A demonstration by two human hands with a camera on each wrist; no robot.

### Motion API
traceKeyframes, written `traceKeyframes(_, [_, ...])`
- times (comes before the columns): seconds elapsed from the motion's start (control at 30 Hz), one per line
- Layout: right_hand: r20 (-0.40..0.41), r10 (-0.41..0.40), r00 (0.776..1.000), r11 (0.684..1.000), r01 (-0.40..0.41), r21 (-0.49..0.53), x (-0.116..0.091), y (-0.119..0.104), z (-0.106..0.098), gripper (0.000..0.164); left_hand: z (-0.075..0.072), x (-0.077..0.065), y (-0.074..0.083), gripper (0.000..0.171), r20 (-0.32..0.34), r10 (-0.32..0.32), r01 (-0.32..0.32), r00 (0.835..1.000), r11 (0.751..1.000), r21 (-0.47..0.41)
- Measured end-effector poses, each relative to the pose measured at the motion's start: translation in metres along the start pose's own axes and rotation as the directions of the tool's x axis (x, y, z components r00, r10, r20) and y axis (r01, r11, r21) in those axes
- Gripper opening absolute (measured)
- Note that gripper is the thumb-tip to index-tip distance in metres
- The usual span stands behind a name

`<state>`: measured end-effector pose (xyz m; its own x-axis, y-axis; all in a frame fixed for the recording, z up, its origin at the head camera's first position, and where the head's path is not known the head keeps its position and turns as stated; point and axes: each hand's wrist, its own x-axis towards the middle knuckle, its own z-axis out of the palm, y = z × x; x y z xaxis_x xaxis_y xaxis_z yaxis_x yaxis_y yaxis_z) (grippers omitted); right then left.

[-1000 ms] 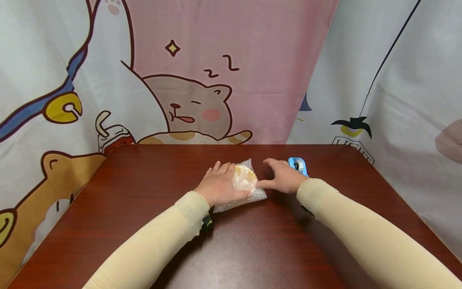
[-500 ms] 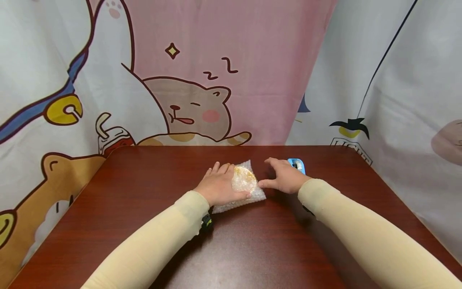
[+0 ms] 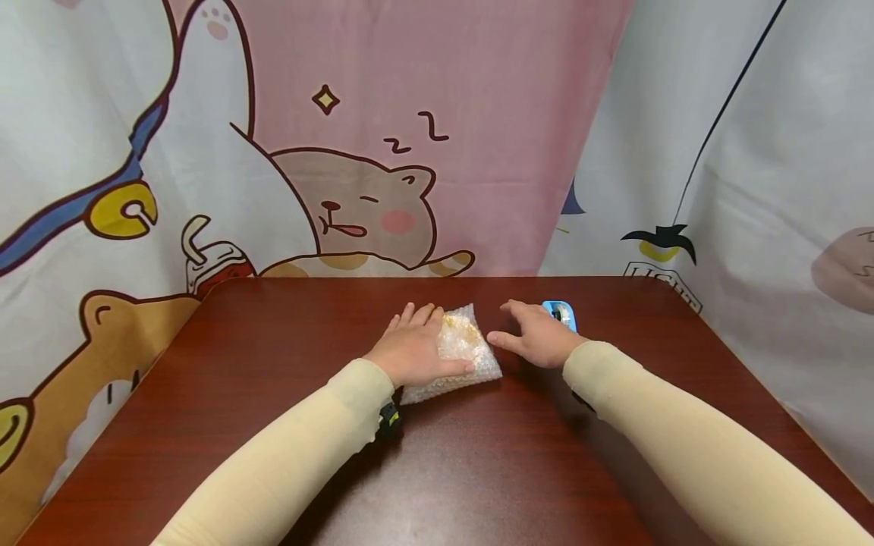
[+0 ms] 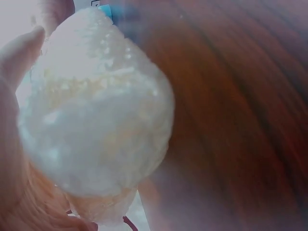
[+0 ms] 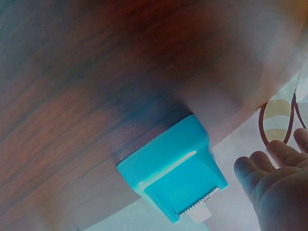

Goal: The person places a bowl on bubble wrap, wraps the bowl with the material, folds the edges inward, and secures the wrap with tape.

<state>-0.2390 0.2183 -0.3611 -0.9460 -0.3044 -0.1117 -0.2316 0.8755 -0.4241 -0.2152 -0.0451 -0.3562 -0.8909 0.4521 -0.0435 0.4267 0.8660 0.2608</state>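
Observation:
A bubble-wrapped bundle (image 3: 478, 350), with something yellowish showing through the wrap, lies on the table. Across its left side rests my left hand (image 3: 413, 350), fingers stretched forward and thumb spread along the near part. The bundle (image 4: 101, 125) bulges large and blurred in the left wrist view. Just right of it is my right hand (image 3: 539, 335), its thumb pointing at the wrap's edge, with nothing held. Behind that hand sits a blue tape dispenser (image 3: 568, 312), partly hidden. Its toothed cutter shows on the tape dispenser (image 5: 168, 159) in the right wrist view, apart from the fingers (image 5: 284, 154).
The dark red-brown wooden table (image 3: 273, 455) reaches back to a cartoon-printed curtain (image 3: 382, 205). More curtain (image 3: 765, 189) hangs along the right side.
My right thumb has drawn slightly away from the bundle's edge. My left hand keeps its place on the wrap, and the head view has tilted a little.

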Motion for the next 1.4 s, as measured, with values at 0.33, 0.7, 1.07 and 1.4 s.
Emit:
traceKeyframes(0.33, [-0.007, -0.034, 0.999, 0.999, 0.034, 0.006, -0.0013, -0.002, 0.001, 0.085, 0.0019, 0.0025, -0.0033, 0.118, 0.013, -0.007, 0.007, 1.0, 1.0, 0.012])
traceKeyframes(0.7, [0.019, -0.006, 1.0, 0.997, 0.007, -0.074, 0.0011, -0.0038, 0.0073, 0.111, 0.0062, 0.0053, -0.0043, 0.117, 0.025, 0.01, -0.01, 1.0, 1.0, -0.004])
traceKeyframes(1.07, [-0.004, -0.04, 0.999, 0.997, 0.039, -0.067, 0.0057, -0.0072, 0.0037, 0.11, 0.0042, 0.0052, -0.0026, 0.115, 0.049, 0.006, -0.004, 0.999, 1.0, -0.029])
traceKeyframes(1.4, [-0.013, -0.076, 0.997, 0.992, 0.074, -0.1, 0.0081, -0.0076, 0.0026, 0.102, 0.0034, 0.0044, -0.0028, 0.114, 0.055, 0.01, -0.008, 0.998, 0.999, -0.039])
